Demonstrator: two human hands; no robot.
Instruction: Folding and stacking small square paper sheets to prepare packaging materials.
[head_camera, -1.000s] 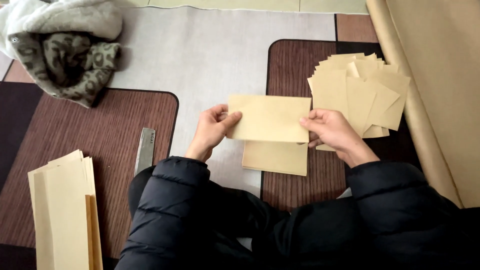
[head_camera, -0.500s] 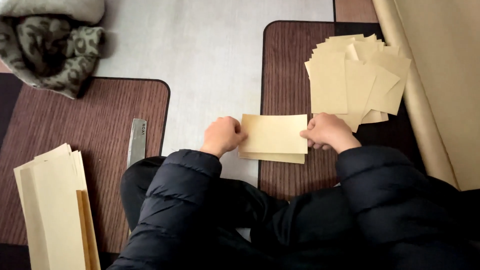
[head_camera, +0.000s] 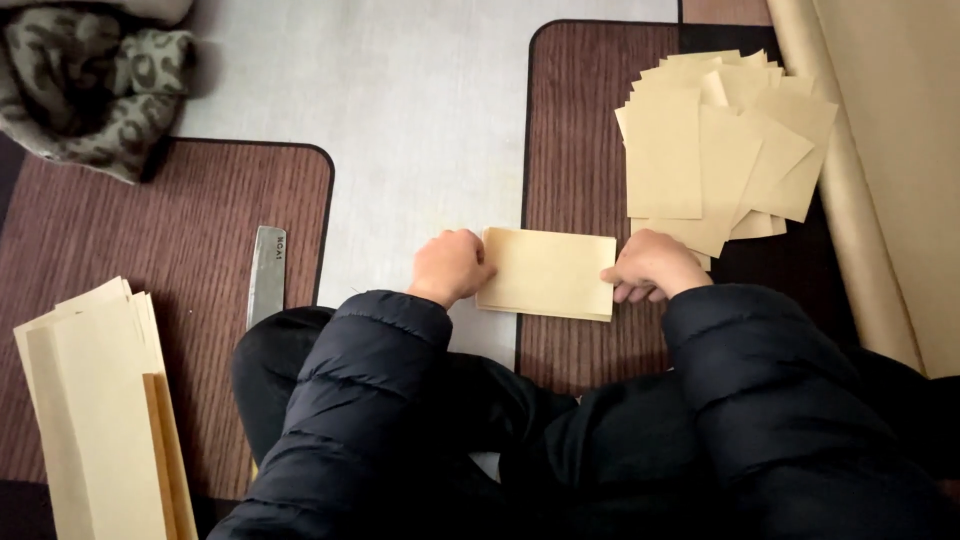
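A folded tan paper sheet (head_camera: 548, 272) lies flat on the floor, half on the pale flooring and half on a brown striped mat (head_camera: 585, 150). My left hand (head_camera: 452, 265) presses its left edge with fingers curled. Pressing the opposite edge is my right hand (head_camera: 652, 265), fingers curled down over the corner. Both arms wear dark puffy sleeves.
A fanned pile of folded tan papers (head_camera: 720, 145) lies on the mat at upper right. A stack of long tan sheets (head_camera: 95, 400) sits at lower left. A metal ruler (head_camera: 266, 275) rests on the left mat. A patterned fabric bundle (head_camera: 95, 85) is at upper left. A tan roll (head_camera: 880, 170) runs along the right.
The paper was held up and open a second ago; now it is folded over and pressed flat on the floor, with both hands lowered onto its ends.
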